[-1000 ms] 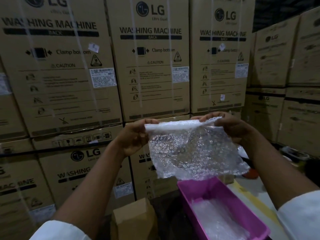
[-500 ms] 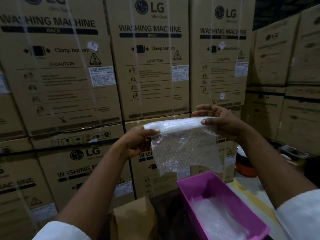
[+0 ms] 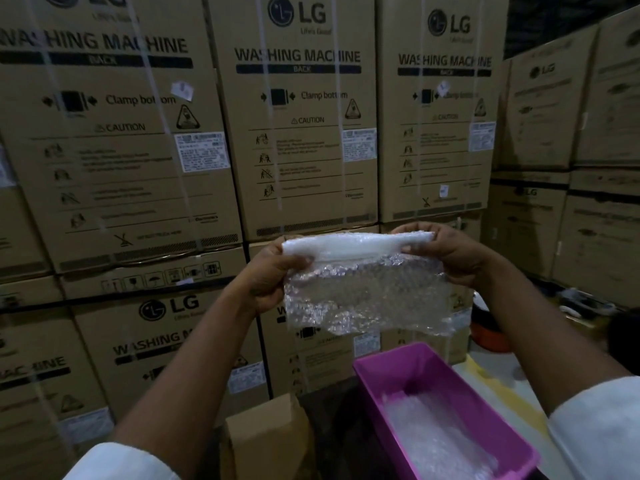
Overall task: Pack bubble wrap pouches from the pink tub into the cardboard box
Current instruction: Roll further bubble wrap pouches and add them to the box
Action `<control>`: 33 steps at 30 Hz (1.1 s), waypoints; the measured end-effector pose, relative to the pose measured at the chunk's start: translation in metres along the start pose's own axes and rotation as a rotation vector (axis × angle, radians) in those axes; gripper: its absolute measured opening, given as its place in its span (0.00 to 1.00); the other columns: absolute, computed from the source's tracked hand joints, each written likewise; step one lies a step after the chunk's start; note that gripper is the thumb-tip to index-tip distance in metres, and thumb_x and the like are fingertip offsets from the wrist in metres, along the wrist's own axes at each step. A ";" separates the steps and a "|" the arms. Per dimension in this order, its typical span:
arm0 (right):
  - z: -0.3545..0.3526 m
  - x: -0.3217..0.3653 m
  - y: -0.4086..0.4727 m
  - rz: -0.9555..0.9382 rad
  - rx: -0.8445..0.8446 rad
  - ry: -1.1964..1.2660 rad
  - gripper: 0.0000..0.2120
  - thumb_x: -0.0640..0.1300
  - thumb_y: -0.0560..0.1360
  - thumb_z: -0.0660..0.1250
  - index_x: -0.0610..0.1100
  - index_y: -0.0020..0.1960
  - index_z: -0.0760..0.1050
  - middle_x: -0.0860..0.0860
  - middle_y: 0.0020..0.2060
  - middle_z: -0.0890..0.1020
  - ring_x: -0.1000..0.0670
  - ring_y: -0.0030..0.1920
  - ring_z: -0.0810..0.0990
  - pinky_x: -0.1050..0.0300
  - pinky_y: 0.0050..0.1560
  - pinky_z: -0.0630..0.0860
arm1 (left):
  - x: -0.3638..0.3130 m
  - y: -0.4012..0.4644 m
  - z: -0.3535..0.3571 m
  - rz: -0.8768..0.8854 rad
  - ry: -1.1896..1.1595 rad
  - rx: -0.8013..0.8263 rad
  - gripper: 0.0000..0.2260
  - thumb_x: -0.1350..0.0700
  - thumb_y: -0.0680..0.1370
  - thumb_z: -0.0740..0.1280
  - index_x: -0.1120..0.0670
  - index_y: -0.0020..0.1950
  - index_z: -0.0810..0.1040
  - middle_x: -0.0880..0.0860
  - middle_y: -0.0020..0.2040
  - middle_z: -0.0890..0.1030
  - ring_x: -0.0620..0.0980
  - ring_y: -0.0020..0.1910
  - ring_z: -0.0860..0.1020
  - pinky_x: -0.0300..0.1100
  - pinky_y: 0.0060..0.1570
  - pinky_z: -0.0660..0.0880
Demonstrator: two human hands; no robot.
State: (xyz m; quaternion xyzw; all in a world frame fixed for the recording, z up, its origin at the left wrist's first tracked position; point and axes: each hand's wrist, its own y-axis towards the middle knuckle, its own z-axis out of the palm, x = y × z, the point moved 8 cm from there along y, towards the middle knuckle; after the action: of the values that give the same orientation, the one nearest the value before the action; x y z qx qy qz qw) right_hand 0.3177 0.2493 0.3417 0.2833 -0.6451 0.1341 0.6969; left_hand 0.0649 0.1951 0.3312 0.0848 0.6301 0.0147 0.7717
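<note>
I hold a clear bubble wrap pouch up at chest height, its top rolled into a white tube. My left hand grips the roll's left end. The right end is gripped by my right hand. Below right stands the pink tub with more bubble wrap pouches lying inside. A flap of the cardboard box shows at the bottom, left of the tub; its inside is hidden.
A wall of large stacked washing machine cartons fills the background close in front. More cartons stand at the right. An orange and black object sits on the floor behind the tub.
The pouch hung flat a second ago; both hands have rolled its top edge downward, so the hanging part is shorter now. The hands stay at about the same height.
</note>
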 end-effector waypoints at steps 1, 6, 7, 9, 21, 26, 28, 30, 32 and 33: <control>-0.001 0.002 0.000 -0.022 0.005 0.008 0.35 0.45 0.54 0.84 0.36 0.57 0.77 0.43 0.51 0.83 0.46 0.49 0.83 0.56 0.45 0.81 | -0.001 0.000 0.000 0.002 -0.018 -0.003 0.13 0.72 0.72 0.67 0.56 0.51 0.77 0.58 0.49 0.82 0.55 0.43 0.82 0.47 0.40 0.82; 0.002 0.008 -0.006 -0.031 0.073 0.076 0.28 0.42 0.59 0.80 0.32 0.55 0.77 0.40 0.52 0.83 0.46 0.44 0.82 0.60 0.39 0.80 | -0.001 0.001 0.005 -0.030 -0.020 0.069 0.08 0.67 0.73 0.66 0.55 0.39 0.78 0.58 0.43 0.81 0.56 0.41 0.80 0.50 0.44 0.79; 0.004 0.011 -0.009 -0.032 0.080 0.110 0.27 0.42 0.61 0.77 0.30 0.56 0.75 0.40 0.51 0.83 0.46 0.39 0.81 0.61 0.33 0.78 | 0.001 0.001 0.004 -0.040 -0.020 0.059 0.08 0.67 0.74 0.64 0.55 0.42 0.78 0.58 0.44 0.81 0.56 0.41 0.80 0.50 0.44 0.78; 0.005 0.015 -0.013 -0.050 0.078 0.108 0.28 0.50 0.64 0.74 0.29 0.54 0.76 0.39 0.53 0.83 0.41 0.42 0.78 0.59 0.36 0.75 | 0.002 -0.002 -0.002 -0.047 -0.057 -0.011 0.11 0.67 0.74 0.58 0.57 0.47 0.78 0.59 0.45 0.81 0.55 0.40 0.79 0.47 0.42 0.77; -0.004 0.009 -0.003 -0.009 -0.085 -0.090 0.25 0.33 0.69 0.70 0.44 0.64 0.74 0.41 0.62 0.76 0.45 0.52 0.82 0.55 0.45 0.81 | 0.014 -0.004 0.007 -0.123 -0.003 -0.040 0.21 0.70 0.74 0.67 0.58 0.66 0.73 0.60 0.57 0.78 0.46 0.33 0.82 0.33 0.28 0.77; 0.003 -0.024 -0.004 0.147 0.044 0.100 0.29 0.41 0.68 0.75 0.41 0.67 0.72 0.39 0.57 0.80 0.40 0.54 0.82 0.47 0.52 0.81 | 0.007 -0.003 0.001 -0.053 -0.008 -0.059 0.22 0.68 0.72 0.70 0.57 0.65 0.75 0.57 0.50 0.82 0.47 0.39 0.81 0.33 0.34 0.78; 0.005 -0.027 -0.004 0.141 0.050 0.088 0.28 0.39 0.67 0.76 0.36 0.64 0.72 0.39 0.53 0.82 0.44 0.50 0.83 0.52 0.48 0.82 | 0.007 -0.004 -0.001 -0.053 0.004 -0.068 0.20 0.67 0.72 0.71 0.59 0.64 0.75 0.57 0.51 0.82 0.48 0.43 0.82 0.36 0.40 0.79; 0.004 -0.021 -0.005 0.102 -0.007 -0.016 0.20 0.36 0.69 0.71 0.37 0.60 0.75 0.42 0.50 0.83 0.47 0.47 0.83 0.55 0.44 0.82 | 0.009 -0.006 -0.005 -0.076 0.026 -0.098 0.17 0.65 0.73 0.71 0.62 0.60 0.74 0.58 0.52 0.81 0.49 0.48 0.80 0.36 0.43 0.77; 0.001 -0.012 -0.005 0.064 -0.055 -0.062 0.16 0.34 0.70 0.68 0.38 0.58 0.77 0.44 0.47 0.83 0.48 0.46 0.84 0.59 0.42 0.81 | 0.013 -0.008 -0.006 -0.124 0.069 -0.099 0.16 0.62 0.72 0.72 0.61 0.57 0.74 0.58 0.50 0.80 0.48 0.45 0.78 0.35 0.39 0.74; -0.002 -0.009 -0.003 0.045 -0.067 -0.081 0.16 0.36 0.69 0.71 0.38 0.57 0.77 0.44 0.48 0.84 0.48 0.48 0.83 0.60 0.43 0.81 | 0.015 -0.009 -0.004 -0.151 0.082 -0.075 0.16 0.60 0.72 0.72 0.61 0.58 0.74 0.57 0.48 0.80 0.47 0.42 0.77 0.35 0.36 0.74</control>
State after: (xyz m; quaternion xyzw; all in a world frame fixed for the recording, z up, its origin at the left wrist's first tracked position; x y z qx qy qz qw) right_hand 0.3199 0.2491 0.3326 0.2502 -0.6831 0.1164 0.6762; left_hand 0.0633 0.1884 0.3146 0.0072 0.6648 -0.0166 0.7468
